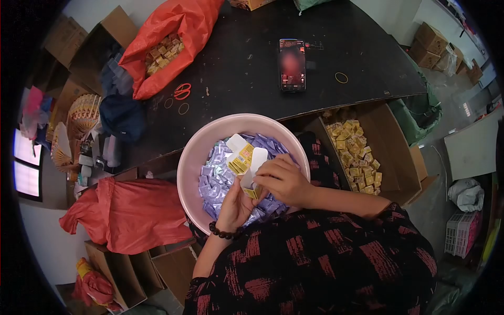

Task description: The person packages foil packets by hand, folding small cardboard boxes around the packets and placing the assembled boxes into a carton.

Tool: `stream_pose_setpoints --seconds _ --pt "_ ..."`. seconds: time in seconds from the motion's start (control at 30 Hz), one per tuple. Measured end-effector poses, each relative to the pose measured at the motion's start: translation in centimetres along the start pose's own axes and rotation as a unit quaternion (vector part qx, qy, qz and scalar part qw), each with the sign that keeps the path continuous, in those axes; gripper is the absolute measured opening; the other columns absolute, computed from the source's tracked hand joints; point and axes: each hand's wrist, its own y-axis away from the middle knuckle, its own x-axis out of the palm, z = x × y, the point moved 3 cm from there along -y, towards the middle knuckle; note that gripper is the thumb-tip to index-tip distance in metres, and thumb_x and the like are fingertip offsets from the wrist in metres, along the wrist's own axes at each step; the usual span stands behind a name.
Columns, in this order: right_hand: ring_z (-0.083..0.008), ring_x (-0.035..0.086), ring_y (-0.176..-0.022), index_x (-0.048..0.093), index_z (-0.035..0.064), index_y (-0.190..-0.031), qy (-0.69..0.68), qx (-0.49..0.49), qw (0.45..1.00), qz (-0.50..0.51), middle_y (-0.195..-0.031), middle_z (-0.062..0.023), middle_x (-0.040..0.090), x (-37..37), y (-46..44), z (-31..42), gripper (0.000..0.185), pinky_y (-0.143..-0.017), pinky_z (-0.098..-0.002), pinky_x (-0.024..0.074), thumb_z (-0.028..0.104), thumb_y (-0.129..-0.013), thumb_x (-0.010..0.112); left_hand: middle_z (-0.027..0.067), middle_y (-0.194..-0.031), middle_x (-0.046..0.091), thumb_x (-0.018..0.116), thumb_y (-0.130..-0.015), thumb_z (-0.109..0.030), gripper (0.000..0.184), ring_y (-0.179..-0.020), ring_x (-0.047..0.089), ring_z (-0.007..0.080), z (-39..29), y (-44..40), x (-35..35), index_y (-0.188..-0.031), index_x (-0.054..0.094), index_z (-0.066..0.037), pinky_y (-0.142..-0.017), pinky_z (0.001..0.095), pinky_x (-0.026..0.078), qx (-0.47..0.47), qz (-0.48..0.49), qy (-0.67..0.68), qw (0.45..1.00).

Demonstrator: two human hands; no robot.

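Observation:
My left hand (236, 208), with a dark bead bracelet at the wrist, is closed round a small yellow box (252, 192) whose white flap stands up. Fingertips of my right hand (286, 181) are pinched together at the box's open top; whatever they hold is hidden. Just beyond, another yellow carton (242, 159) with an open white flap rests over the sachets. Both hands are above a pink tub (190, 157) holding many shiny purple sachets (212, 181).
On the black table (236, 68) are a phone (292, 65), red-handled scissors (182, 91), rubber bands (341, 77) and a red sack (173, 23) of small boxes. A cardboard box (396, 152) holding small yellow boxes (357, 152) stands right; another red sack (131, 212) lies left.

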Motion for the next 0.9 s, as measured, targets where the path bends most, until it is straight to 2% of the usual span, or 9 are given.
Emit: stream_pose_setpoints --seconds 0.07,0.23,0.33,0.43,0.53,0.6,0.73,0.8,0.9 --pt "-0.0217 0.057 -0.098 0.065 0.0047 -0.09 0.0 -0.026 1.0 0.01 -0.095 -0.0058 0.06 0.0 -0.4 0.8 0.014 -0.089 -0.0372 0.0387 0.01 -0.078 0.065 0.0134 -0.126 0.049 0.039 -0.101 -0.027 0.037 -0.112 0.056 0.0217 0.0 0.0 -0.5 -0.13 0.036 -0.004 -0.092 0.0361 0.05 -0.02 0.019 0.002 1.0" --pt "-0.0222 0.055 -0.107 0.066 0.0071 -0.093 -0.042 -0.036 0.997 0.062 -0.098 -0.0076 0.061 0.7 0.0 1.3 0.018 -0.093 -0.0429 0.0365 0.011 -0.075 0.07 0.014 -0.124 0.051 0.038 -0.095 -0.011 0.043 -0.108 0.057 0.0224 0.1 0.3 0.1 -0.136 0.033 -0.003 -0.087 0.0362 0.053 -0.046 0.029 0.01 0.998" --pt "-0.0225 0.053 -0.115 0.066 0.0045 -0.095 -0.109 0.082 0.991 -0.019 -0.102 -0.0098 0.062 1.0 0.4 0.7 0.019 -0.096 -0.0442 0.0379 0.008 -0.076 0.069 0.0147 -0.125 0.05 0.037 -0.091 -0.007 0.045 -0.111 0.056 0.0234 0.2 -0.1 0.5 -0.136 0.034 -0.004 -0.09 0.0377 0.051 -0.034 0.009 -0.043 0.998" --pt "-0.024 0.055 -0.114 0.064 0.0028 -0.093 -0.252 0.182 0.95 0.007 -0.11 -0.0131 0.062 1.9 0.9 -0.3 0.015 -0.097 -0.0413 0.0419 0.007 -0.079 0.068 0.0137 -0.13 0.047 0.038 -0.097 -0.013 0.044 -0.115 0.054 0.024 0.4 -0.5 -0.5 -0.139 0.031 -0.005 -0.094 0.0383 0.05 -0.044 0.035 -0.03 0.998" --pt "-0.0262 0.059 -0.107 0.061 0.0011 -0.093 -0.295 0.194 0.934 0.048 -0.117 -0.0145 0.06 2.2 0.8 -0.5 0.011 -0.084 -0.0321 0.0503 0.007 -0.084 0.064 0.0109 -0.133 0.045 0.04 -0.1 -0.02 0.046 -0.117 0.052 0.0229 0.2 0.1 1.1 -0.142 0.029 -0.006 -0.096 0.0383 0.048 -0.006 0.009 -0.001 1.0" --pt "-0.0254 0.063 -0.101 0.06 0.001 -0.096 -0.306 0.21 0.928 -0.033 -0.113 -0.0143 0.061 1.8 0.7 -0.5 0.013 -0.086 -0.0311 0.0505 0.009 -0.086 0.064 0.0097 -0.134 0.044 0.042 -0.1 -0.022 0.048 -0.118 0.052 0.022 0.2 0.0 0.6 -0.143 0.028 -0.006 -0.096 0.0379 0.048 0.007 0.021 -0.029 0.999" --pt "-0.0209 0.064 -0.1 0.059 0.0004 -0.096 -0.309 0.193 0.931 -0.039 -0.111 -0.0126 0.063 1.4 0.4 -0.6 0.014 -0.086 -0.028 0.0505 0.009 -0.086 0.065 0.0089 -0.135 0.044 0.047 -0.098 -0.02 0.05 -0.119 0.051 0.0201 0.4 -0.1 0.0 -0.143 0.029 -0.006 -0.097 0.0376 0.047 0.02 0.023 -0.053 0.998" --pt "-0.0213 0.057 -0.114 0.055 -0.0028 -0.103 -0.426 0.273 0.862 0.015 -0.118 -0.015 0.06 2.8 1.0 -1.7 0.018 -0.098 -0.0301 0.0442 0.002 -0.087 0.063 0.0094 -0.134 0.044 0.05 -0.097 -0.022 0.052 -0.118 0.051 0.0205 0.4 -0.1 0.2 -0.142 0.029 -0.005 -0.097 0.0385 0.048 0.024 0.014 -0.08 0.996" --pt "-0.0209 0.057 -0.113 0.059 -0.0031 -0.106 -0.483 0.298 0.823 -0.022 -0.117 -0.0141 0.06 2.8 1.1 -1.8 0.019 -0.1 -0.0304 0.043 0.0 -0.087 0.062 0.0098 -0.133 0.046 0.053 -0.096 -0.024 0.054 -0.116 0.053 0.0206 0.5 -0.3 0.3 -0.141 0.03 -0.005 -0.096 0.039 0.048 0.03 0.001 -0.11 0.993"
